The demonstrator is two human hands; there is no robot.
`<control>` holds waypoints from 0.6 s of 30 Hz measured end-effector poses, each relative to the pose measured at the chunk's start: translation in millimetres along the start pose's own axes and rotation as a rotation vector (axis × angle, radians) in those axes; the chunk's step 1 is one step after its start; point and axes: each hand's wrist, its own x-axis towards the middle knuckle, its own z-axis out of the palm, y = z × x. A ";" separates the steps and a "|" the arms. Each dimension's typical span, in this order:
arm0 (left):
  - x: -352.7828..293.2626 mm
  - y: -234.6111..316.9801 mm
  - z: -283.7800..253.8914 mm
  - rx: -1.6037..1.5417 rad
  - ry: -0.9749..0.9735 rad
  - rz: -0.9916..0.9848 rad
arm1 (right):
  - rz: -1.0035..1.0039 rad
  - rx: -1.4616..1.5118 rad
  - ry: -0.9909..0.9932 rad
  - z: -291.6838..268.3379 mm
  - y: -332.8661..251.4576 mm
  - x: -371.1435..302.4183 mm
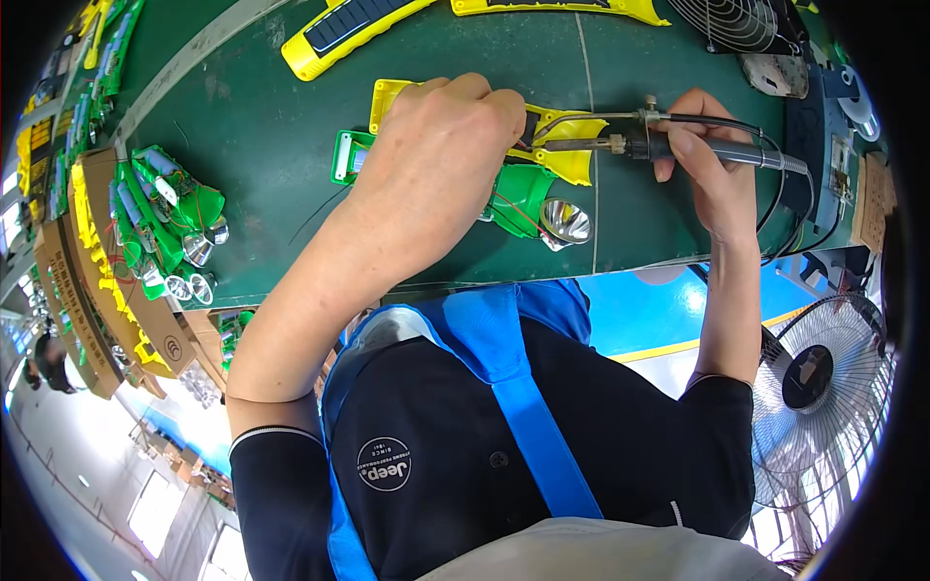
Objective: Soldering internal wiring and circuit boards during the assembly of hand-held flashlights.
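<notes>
My right hand [712, 165] is closed around a soldering iron [639, 145] that has a thin metal solder-feed tube along it. Its tip reaches into a yellow flashlight casing [578, 167] lying on the table. From the other side, my left hand [446, 160] curls over the same casing and holds it; the fingertips are hidden. Just below them lies a green flashlight housing [523, 194] with a red wire and a shiny reflector [566, 222]. Part of a green-framed piece [346, 158] shows left of my wrist.
Several green flashlight assemblies [160, 218] with reflectors lie on the table's left. Yellow-and-black casings [339, 37] are at the far edge. A round fan guard [741, 21] stands far right, cables [775, 213] hang by my right arm, and a larger fan [809, 378] stands below.
</notes>
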 end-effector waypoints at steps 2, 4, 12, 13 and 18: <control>0.6 -0.1 -0.3 0.029 -0.016 -0.004 | -0.005 -0.019 0.000 1.1 -0.9 -0.3; 0.7 0.7 -0.7 0.026 -0.022 -0.017 | 0.019 -0.016 0.021 3.1 -2.4 -0.8; -1.7 1.2 2.9 0.036 0.022 -0.017 | -0.003 -0.014 0.015 1.9 1.3 -4.0; -1.4 1.2 2.8 0.032 0.019 -0.014 | -0.020 -0.001 0.025 1.2 2.7 -4.9; -0.9 1.3 3.6 0.043 0.019 -0.010 | -0.064 0.083 0.037 -3.8 10.5 -8.9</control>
